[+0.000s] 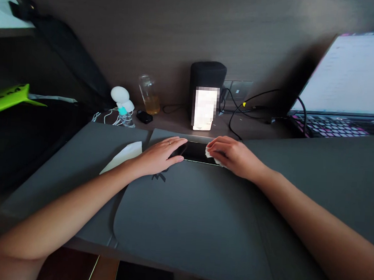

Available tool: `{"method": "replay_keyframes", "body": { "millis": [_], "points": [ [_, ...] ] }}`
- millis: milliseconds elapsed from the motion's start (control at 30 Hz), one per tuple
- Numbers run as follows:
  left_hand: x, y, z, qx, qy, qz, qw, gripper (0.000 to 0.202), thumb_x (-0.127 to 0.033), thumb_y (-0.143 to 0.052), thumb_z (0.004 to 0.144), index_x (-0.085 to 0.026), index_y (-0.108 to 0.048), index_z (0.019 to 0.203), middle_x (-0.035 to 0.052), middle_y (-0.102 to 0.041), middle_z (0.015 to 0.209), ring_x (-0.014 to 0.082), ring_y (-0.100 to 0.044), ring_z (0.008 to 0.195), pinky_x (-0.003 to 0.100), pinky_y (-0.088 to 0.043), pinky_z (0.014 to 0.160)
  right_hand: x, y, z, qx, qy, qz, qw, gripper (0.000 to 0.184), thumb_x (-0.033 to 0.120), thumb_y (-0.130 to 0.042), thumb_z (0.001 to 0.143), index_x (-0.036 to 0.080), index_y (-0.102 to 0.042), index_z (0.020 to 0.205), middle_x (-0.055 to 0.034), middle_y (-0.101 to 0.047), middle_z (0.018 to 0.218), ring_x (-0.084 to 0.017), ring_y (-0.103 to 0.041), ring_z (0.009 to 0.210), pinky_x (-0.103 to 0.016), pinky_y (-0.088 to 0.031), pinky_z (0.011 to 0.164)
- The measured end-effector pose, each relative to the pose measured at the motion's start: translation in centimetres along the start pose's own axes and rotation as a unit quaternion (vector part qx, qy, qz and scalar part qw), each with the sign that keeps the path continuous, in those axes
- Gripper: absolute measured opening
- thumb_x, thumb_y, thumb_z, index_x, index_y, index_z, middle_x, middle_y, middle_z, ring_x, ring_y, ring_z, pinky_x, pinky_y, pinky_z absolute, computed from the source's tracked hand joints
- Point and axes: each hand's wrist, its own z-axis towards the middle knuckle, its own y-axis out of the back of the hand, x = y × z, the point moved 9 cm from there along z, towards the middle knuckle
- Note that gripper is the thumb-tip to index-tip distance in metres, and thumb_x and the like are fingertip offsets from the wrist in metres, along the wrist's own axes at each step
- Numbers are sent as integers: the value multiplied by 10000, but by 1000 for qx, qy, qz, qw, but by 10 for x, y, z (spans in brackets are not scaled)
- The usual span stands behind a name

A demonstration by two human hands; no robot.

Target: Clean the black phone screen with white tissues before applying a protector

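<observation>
A dark, flat phone (196,152) lies crosswise on the grey desk mat, its black screen facing up. My left hand (160,155), with a ring on one finger, holds the phone's left end, thumb on the near edge and fingers along the far edge. In my right hand (236,155) a crumpled white tissue (208,151) is pinched between the fingers and pressed at the right part of the screen. The right end of the phone is hidden under that hand. A folded white paper (124,155) lies beside my left forearm.
Behind the phone stands a black speaker (206,73) with a bright, blurred-out panel before it. A glass bottle (151,100), a small white fan (121,96) and a black key fob (144,117) are at back left. Cables (239,118) run toward a laptop (349,82) at right.
</observation>
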Motion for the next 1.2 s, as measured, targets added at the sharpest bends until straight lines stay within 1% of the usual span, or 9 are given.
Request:
{"method": "replay_keyframes", "body": {
  "millis": [133,267,367,433,600,700,967,1100,1200],
  "points": [
    [0,0,0,-3,-3,-1,1000,517,-386,-478,1000,-213,-351,1471,66,-419,1524,223,-348,1421,352,-312,1158,15,-13,0,38,39,6,999,273,232,-437,1002,191,-673,1135,-98,-651,1182,-218,-608,1111,-403,-502,973],
    [2,-1,0,-5,-2,2,1000,519,-390,-475,1003,-212,-348,1473,75,-415,1527,224,-348,1420,367,-320,1153,15,-15,1,29,20,-39,999,332,287,-435,1009,142,-642,1225,-143,-612,1285,-255,-583,1193,-448,-487,1027],
    [1,0,0,-14,-11,-1,1000,513,-373,-489,998,-216,-354,1468,76,-427,1518,219,-357,1415,361,-317,1152,27,-26,0,63,58,-65,994,481,383,-474,995,75,-533,1358,-196,-490,1439,-292,-441,1358,-464,-400,1125],
    [2,0,0,-19,-14,-2,1000,515,-369,-489,999,-212,-351,1470,79,-430,1516,216,-357,1415,361,-316,1152,35,-33,-1,92,88,-64,990,558,435,-468,992,66,-471,1410,-195,-419,1501,-276,-355,1420,-446,-357,1161],
    [1,-1,1,-24,-19,0,1000,528,-378,-506,992,-202,-360,1467,93,-426,1517,216,-379,1402,364,-315,1151,32,-39,3,95,69,-94,989,734,554,-430,973,18,-358,1469,-220,-282,1552,-295,-233,1465,-487,-288,1190],
    [0,0,1,-26,-22,0,999,522,-375,-507,994,-200,-363,1464,93,-434,1512,215,-379,1403,371,-312,1155,38,-46,3,123,82,-90,985,836,622,-428,943,-3,-310,1487,-225,-227,1565,-298,-181,1476,-468,-224,1215],
    [0,0,1,-18,-11,3,1000,533,-381,-504,992,-179,-366,1466,87,-428,1517,211,-367,1409,360,-316,1156,37,-44,5,115,71,-87,987,733,553,-400,986,22,-330,1485,-191,-241,1563,-278,-204,1471,-457,-226,1216],
    [0,0,1,-21,-8,2,1000,526,-390,-500,992,-205,-367,1466,72,-426,1519,212,-368,1409,366,-312,1159,35,-42,5,112,69,-83,988,622,461,-380,1019,51,-345,1486,-164,-272,1561,-253,-235,1465,-440,-245,1213],
    [1,-1,1,-17,-7,0,1000,524,-402,-494,992,-221,-366,1467,61,-427,1520,214,-368,1410,363,-317,1157,34,-42,7,99,62,-90,989,639,472,-398,1010,40,-353,1479,-171,-272,1559,-264,-231,1466,-455,-247,1212]
  ]
}}
